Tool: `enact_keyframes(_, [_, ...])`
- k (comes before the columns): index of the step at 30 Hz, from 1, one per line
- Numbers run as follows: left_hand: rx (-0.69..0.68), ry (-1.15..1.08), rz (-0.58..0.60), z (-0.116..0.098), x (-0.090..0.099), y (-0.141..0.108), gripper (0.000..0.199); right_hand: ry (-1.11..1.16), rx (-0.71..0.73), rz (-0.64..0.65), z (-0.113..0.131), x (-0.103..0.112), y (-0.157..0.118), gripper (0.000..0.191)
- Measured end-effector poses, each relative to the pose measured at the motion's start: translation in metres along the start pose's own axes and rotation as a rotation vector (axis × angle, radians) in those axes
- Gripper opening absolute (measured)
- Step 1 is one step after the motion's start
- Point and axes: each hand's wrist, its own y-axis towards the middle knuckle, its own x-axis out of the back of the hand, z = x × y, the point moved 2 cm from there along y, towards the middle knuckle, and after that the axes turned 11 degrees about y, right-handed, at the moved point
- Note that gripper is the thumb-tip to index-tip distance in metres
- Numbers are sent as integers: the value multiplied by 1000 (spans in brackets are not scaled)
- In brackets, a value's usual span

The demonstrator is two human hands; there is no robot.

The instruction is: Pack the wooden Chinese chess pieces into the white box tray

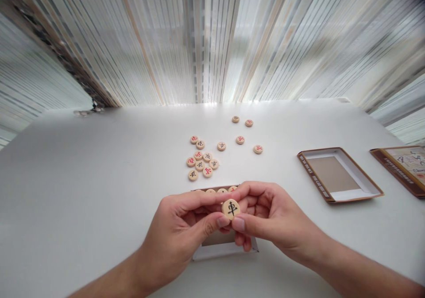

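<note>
A round wooden game piece (231, 209) with a black character faces the camera, pinched between both hands. My left hand (186, 227) grips its left side with thumb and fingers. My right hand (268, 214) closes on its right side, the thumb at the lower edge. Below them lies an open box tray (219, 250), partly hidden by the hands. Several pieces stand in a row along its far side, only their tops showing. Beyond the box, a cluster of loose pieces (199, 165) with red or black characters rests on the white table (99, 178).
More single pieces (240, 140) lie scattered farther back. To the right is an open shallow box part (335, 174) with a brown rim. A printed box lid (408, 165) sits at the far right edge. Striped string curtains (166, 41) hang behind the table.
</note>
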Motion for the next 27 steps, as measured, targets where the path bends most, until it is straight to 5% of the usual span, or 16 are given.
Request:
enact_keyframes(15, [-333,502,-63,-1,7,-4,44,-122,32,-50,-2,3,0,44])
enact_keyframes(27, [-355,515,-39,-5,2,-5,36,-180,71,6,3,1,-1,30])
